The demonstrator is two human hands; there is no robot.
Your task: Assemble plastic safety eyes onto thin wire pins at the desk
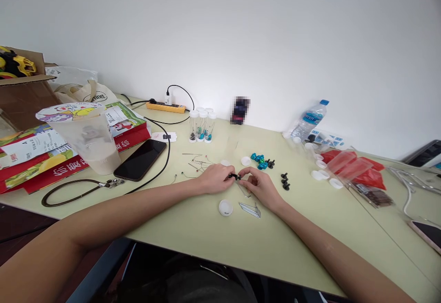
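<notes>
Near the front edge of the counter (193,227) sits a white cap (224,204), open side up, with something too tiny to make out inside. Just right of it lies a row of bent metal rods (250,209), side by side.

Beyond these, the left hand (216,179) and right hand (261,186) meet over the counter with a small black part (234,176) between them. The left hand's fingers are closed around one end of it; the thumb and finger of the right hand pinch the other. Another bent rod (245,191) shows just below the right hand's fingers; whether they touch it, I cannot tell.

To the right of the right hand, black screws (285,182) lie in a short line. To the left, well apart from the hands, are a looped strap (69,200), a dark phone (141,159) and a lidded plastic cup (99,149).

Past the hands, shiny blue pieces (260,161) are bunched beside another white cap (245,161). Thin wires (200,161) are scattered beyond the left hand. Farther back, clear tubes (202,126) stand upright in a cluster, and a water bottle (310,120) leans at right, near the wall (213,41).
</notes>
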